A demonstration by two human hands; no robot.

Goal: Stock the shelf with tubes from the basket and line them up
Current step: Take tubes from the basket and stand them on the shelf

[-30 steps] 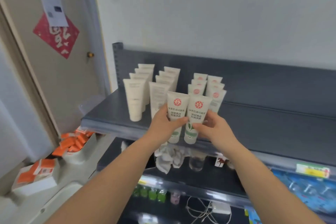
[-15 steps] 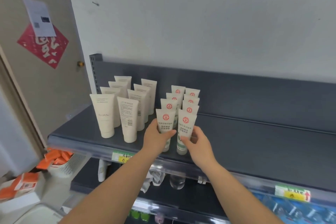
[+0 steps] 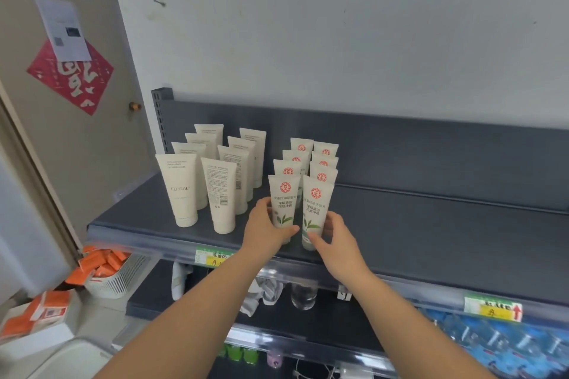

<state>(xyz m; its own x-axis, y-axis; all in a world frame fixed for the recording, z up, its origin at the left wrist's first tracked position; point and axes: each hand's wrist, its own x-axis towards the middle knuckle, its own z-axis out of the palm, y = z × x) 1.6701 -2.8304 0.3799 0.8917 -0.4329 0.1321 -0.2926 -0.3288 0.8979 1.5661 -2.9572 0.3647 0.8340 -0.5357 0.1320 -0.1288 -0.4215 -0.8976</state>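
As the placing step appears to be ending, the left hand is grasping the left green-tea tube and the right hand is pinching the right green-tea tube, both standing at the near end of the red-logo rows on the shelf. Squaring them is likely calling for small nudges. The near lip is lying close; bare shelf is extending rightward.

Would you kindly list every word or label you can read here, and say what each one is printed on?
"FLORAL": front cream tube.
"深层清洁 控油净透", as best it reads: left green-leaf tube and right green-leaf tube.
Too small or blurred to read: the fine print on the barcode tube, the white notice, the red door paper and the shelf price labels.
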